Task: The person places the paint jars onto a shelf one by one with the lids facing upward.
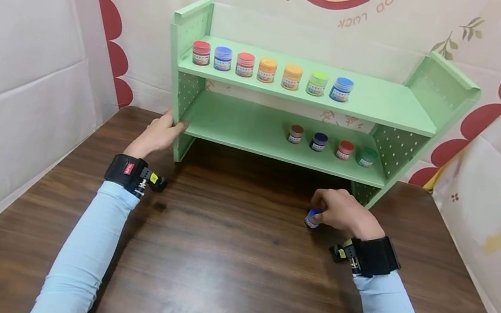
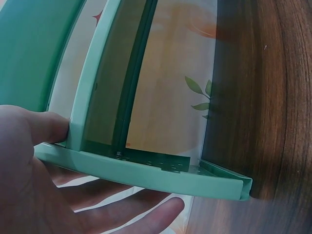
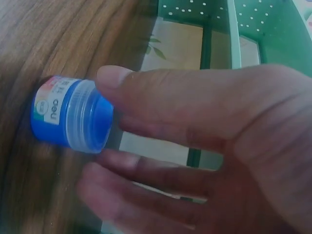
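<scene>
A small blue paint jar with a clear-rimmed lid stands low over the wooden table, in front of the shelf's right end. My right hand holds it by the lid from above; in the right wrist view the thumb lies at one side of the lid and the fingers curl about the other. At the left end of the green two-tier shelf, my left hand grips the side panel, thumb on the inner side by the lower board, fingers spread behind the panel.
Several paint jars, including a red jar and a light green jar, line the upper board's left and middle. The lower board's right half bears more, among them a dark green jar. Printed cloth hangs behind and at both sides of the table.
</scene>
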`<state>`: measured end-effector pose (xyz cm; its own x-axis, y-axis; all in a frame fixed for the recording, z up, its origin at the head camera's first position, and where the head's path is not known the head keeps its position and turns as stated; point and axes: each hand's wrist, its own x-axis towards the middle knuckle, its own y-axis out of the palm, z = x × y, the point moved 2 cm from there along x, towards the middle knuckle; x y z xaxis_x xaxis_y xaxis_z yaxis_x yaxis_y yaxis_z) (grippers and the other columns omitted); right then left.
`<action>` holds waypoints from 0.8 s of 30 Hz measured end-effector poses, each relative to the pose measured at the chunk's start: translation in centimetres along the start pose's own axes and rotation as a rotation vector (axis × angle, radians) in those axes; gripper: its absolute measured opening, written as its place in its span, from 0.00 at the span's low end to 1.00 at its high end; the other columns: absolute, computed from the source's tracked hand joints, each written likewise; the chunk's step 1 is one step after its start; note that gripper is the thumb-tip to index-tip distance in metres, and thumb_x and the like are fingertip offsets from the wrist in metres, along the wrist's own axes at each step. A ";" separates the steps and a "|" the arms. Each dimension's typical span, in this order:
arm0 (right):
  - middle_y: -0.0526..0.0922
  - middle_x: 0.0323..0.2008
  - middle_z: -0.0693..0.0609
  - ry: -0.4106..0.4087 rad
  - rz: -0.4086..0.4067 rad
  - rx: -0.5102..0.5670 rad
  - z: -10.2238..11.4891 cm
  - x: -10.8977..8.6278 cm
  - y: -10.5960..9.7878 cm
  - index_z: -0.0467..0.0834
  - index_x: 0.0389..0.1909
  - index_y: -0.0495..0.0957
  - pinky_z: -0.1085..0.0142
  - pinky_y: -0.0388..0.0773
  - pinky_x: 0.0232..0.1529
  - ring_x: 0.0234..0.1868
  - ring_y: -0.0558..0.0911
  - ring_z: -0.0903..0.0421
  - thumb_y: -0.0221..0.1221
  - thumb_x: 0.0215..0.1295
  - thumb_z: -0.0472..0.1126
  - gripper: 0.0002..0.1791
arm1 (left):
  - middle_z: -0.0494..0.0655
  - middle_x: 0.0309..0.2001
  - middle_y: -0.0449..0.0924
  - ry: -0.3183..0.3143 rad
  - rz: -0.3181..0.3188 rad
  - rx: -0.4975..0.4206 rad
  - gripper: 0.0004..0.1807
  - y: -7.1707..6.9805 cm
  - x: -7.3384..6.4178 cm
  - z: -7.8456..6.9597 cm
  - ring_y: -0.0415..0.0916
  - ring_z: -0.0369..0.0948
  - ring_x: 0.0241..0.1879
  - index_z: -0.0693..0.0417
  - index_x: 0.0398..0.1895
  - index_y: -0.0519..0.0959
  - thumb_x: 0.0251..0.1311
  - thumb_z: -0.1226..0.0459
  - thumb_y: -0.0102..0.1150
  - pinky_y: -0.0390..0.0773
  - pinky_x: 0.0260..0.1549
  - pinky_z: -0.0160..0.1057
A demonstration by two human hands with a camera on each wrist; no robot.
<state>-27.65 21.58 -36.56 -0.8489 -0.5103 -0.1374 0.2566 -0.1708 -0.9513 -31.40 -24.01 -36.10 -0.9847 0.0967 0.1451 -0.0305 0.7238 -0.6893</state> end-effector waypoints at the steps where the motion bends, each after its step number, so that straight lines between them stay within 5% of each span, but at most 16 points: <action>1: 0.83 0.37 0.47 0.009 0.002 -0.001 -0.1 0.0 0.1 0.37 0.51 0.81 0.61 0.77 0.37 0.36 0.78 0.54 0.70 0.64 0.40 0.18 | 0.61 0.73 0.67 -0.005 0.000 0.001 0.33 0.0 0.0 0.0 0.67 0.61 0.70 0.52 0.80 0.55 0.78 0.49 0.39 0.65 0.69 0.66; 24: 0.83 0.38 0.45 0.003 0.022 0.014 0.1 0.0 0.6 0.36 0.52 0.81 0.63 0.77 0.35 0.36 0.78 0.53 0.70 0.63 0.36 0.17 | 0.61 0.75 0.65 -0.015 0.020 -0.004 0.33 0.0 0.0 -0.3 0.65 0.61 0.73 0.51 0.81 0.55 0.79 0.49 0.38 0.64 0.70 0.66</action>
<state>-27.47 21.37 -37.14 -0.8441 -0.5120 -0.1592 0.2819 -0.1711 -0.9441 -31.33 -23.81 -35.89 -0.9876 0.1010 0.1204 -0.0098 0.7246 -0.6891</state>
